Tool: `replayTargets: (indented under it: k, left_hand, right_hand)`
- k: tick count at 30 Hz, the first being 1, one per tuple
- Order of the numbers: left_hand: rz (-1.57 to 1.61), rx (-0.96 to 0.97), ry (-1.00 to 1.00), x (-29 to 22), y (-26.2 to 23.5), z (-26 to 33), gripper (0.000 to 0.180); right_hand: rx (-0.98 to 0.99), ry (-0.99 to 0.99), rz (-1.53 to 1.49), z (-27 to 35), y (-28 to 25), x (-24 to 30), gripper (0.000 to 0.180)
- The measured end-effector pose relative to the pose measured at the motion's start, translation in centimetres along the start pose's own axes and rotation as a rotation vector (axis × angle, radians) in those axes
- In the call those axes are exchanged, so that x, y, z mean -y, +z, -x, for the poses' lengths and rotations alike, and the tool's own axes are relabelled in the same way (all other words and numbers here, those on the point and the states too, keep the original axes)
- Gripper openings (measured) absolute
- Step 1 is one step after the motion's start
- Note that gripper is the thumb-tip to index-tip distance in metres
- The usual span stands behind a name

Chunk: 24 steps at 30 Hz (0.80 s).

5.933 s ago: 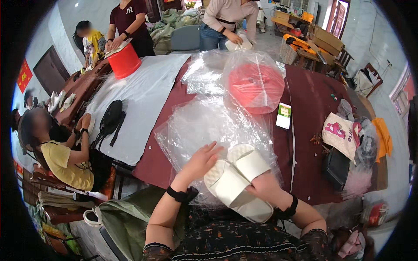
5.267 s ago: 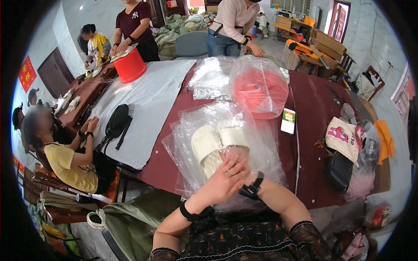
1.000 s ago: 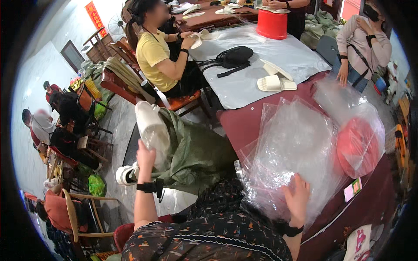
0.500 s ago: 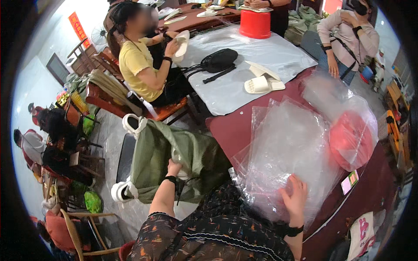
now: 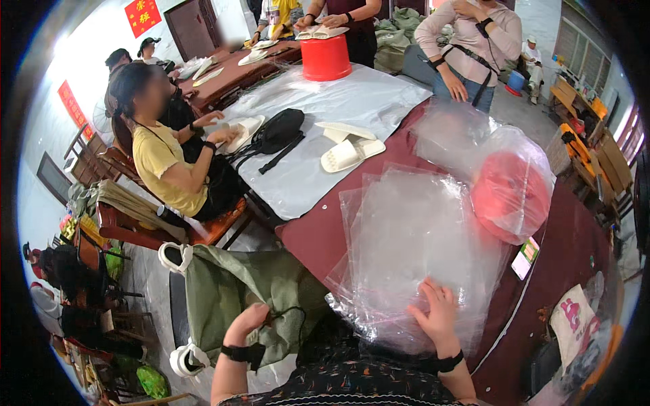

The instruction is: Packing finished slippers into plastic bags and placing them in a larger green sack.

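The right hand (image 5: 437, 318) lies flat with fingers spread on a stack of clear plastic bags (image 5: 413, 250), holding nothing. The stack's long side runs away from the person across the dark red table (image 5: 318, 233). The left hand (image 5: 245, 323) reaches down into a green sack (image 5: 237, 291) beside the table; whether it grips anything cannot be told. Farther along, white slippers (image 5: 349, 145) rest on a plastic sheet, and a seated person in yellow (image 5: 166, 166) works in a crowded room.

A packing workshop. Clear plastic bags (image 5: 413, 250) pile centre frame. White slippers (image 5: 349, 145) and seated workers (image 5: 169, 162) fill the upper left.
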<state>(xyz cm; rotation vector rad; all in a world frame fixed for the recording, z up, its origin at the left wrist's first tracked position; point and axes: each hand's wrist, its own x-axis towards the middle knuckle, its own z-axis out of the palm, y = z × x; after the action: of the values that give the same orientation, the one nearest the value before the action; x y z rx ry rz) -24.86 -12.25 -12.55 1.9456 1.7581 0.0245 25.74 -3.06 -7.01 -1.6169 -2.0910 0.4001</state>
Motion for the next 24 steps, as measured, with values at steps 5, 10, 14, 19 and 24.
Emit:
replayTargets:
  k: [5,10,14,19,24]
  left_hand:
    - [-0.231,-0.354,-0.437,-13.0,-14.6,-0.6,0.038]
    - [0.895,-0.344,0.069,-17.2,-18.4,-14.9,0.055]
    - [1.644,-0.136,0.023,-16.5,-17.7,-30.5,0.050]
    - [1.827,-0.319,0.009,-11.3,-13.8,-46.3,0.055]
    - [1.760,-0.353,-0.126,-10.9,-14.1,-49.9,0.046]
  right_hand:
    - [-0.048,-0.036,0.018,-0.1,-0.2,0.2,0.057]
    - [-0.053,-0.026,0.033,0.1,0.5,-0.9,0.058]
    - [-0.057,-0.014,0.035,0.5,0.6,-1.3,0.060]
    - [-0.030,0.022,0.048,0.6,1.0,-1.3,0.061]
    - [0.009,0.057,0.034,0.7,1.0,-1.0,0.062]
